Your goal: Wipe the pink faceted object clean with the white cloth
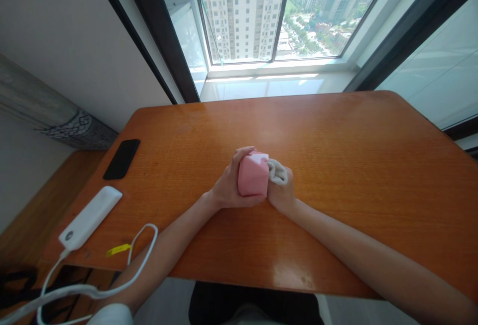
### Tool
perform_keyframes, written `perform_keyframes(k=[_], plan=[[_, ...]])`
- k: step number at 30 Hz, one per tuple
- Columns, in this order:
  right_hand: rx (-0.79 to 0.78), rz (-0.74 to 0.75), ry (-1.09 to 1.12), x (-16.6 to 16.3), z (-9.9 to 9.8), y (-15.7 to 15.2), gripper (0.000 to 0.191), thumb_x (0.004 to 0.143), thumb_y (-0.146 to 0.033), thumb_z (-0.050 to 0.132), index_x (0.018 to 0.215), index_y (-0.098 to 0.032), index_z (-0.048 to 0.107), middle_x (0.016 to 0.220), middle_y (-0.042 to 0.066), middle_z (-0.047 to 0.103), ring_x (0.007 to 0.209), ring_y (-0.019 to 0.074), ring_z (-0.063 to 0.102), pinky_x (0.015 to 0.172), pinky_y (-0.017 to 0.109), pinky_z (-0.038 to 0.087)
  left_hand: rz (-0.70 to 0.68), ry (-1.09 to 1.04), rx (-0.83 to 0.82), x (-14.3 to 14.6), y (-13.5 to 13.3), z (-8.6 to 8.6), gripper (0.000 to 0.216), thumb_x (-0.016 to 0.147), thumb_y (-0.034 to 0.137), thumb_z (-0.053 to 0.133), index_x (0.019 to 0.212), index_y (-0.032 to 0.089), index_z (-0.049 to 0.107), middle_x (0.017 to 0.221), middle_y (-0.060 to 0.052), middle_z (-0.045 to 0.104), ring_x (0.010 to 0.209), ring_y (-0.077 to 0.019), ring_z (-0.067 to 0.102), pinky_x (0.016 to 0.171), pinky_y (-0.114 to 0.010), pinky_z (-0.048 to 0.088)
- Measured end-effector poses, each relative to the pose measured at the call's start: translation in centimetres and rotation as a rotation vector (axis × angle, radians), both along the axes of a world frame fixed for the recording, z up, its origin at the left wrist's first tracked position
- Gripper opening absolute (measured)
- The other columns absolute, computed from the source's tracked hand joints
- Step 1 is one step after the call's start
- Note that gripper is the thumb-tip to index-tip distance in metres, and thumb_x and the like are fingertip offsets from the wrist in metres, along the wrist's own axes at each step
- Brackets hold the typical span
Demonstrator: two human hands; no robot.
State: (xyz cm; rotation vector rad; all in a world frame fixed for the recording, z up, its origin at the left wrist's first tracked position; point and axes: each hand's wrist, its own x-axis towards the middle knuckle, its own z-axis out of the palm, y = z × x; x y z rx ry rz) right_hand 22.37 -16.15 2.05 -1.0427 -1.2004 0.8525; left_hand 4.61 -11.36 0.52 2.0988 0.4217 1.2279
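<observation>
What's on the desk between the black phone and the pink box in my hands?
Only bare wooden desk between the black phone and the pink box, per the head view.

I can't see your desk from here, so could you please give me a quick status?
Left hand grips pink faceted object. Right hand presses white cloth against it. Phone, power bank far left, clear.

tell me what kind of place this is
Probably a high-rise flat or office: a wooden desk stands by a big window overlooking tower blocks, with a phone and a power bank on it.
</observation>
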Motion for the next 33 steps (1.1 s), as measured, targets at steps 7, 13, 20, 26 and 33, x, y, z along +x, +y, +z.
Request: perform_keyframes(k=[7, 13, 20, 26, 33], plan=[[-0.090, 0.088, 0.080, 0.0, 0.1, 0.6, 0.024, 0.083, -0.043, 0.081, 0.077, -0.023, 0.071, 0.072, 0.000, 0.069, 0.065, 0.0166, 0.056, 0.060, 0.028, 0.053, 0.124, 0.092, 0.285, -0.4, 0.6, -0.1, 0.131, 0.068, 0.059, 0.106, 0.172, 0.039, 0.029, 0.174, -0.023, 0.034, 0.158, -0.0452, 0.048, 0.122, -0.067, 0.054], [-0.043, 0.091, 0.059, 0.2, 0.3, 0.5, 0.028, 0.085, -0.042, 0.080, 0.070, -0.023, 0.065, 0.068, 0.000, 0.067, 0.059, 0.0141, 0.051, 0.055, 0.027, 0.050, 0.106, 0.094, 0.419, -0.5, 0.9, 0.3, 0.121, 0.074, 0.061, 0.102, 0.172, 0.040, 0.034, 0.173, -0.020, 0.037, 0.156, -0.0427, 0.050, 0.119, -0.063, 0.057], [0.293, 0.028, -0.365, 0.8, 0.0, -0.5, 0.029, 0.090, -0.032, 0.070, 0.063, -0.024, 0.062, 0.069, 0.002, 0.068, 0.051, 0.0127, 0.050, 0.049, 0.026, 0.042, -0.089, -0.063, -0.088, -0.2, 0.2, 0.2, 0.114, 0.077, 0.075, 0.091, 0.166, 0.027, 0.039, 0.149, -0.020, 0.061, 0.134, -0.0398, 0.067, 0.113, -0.058, 0.058], [0.266, 0.045, -0.287, 0.6, 0.6, 0.1, 0.021, 0.095, -0.030, 0.067, 0.075, -0.024, 0.072, 0.080, 0.004, 0.075, 0.064, 0.0177, 0.065, 0.060, 0.028, 0.052, -0.004, -0.026, 0.010, -0.3, 0.5, -0.1, 0.120, 0.076, 0.068, 0.097, 0.170, 0.027, 0.034, 0.159, -0.022, 0.052, 0.146, -0.0426, 0.058, 0.122, -0.063, 0.051], [0.009, 0.108, -0.038, 0.4, 0.3, 0.3, 0.020, 0.094, -0.039, 0.072, 0.080, -0.023, 0.072, 0.073, 0.000, 0.069, 0.069, 0.0197, 0.064, 0.064, 0.030, 0.056, 0.117, 0.086, 0.388, -0.5, 1.0, 0.1, 0.124, 0.067, 0.062, 0.106, 0.168, 0.040, 0.037, 0.170, -0.020, 0.039, 0.154, -0.0440, 0.052, 0.118, -0.065, 0.058]])
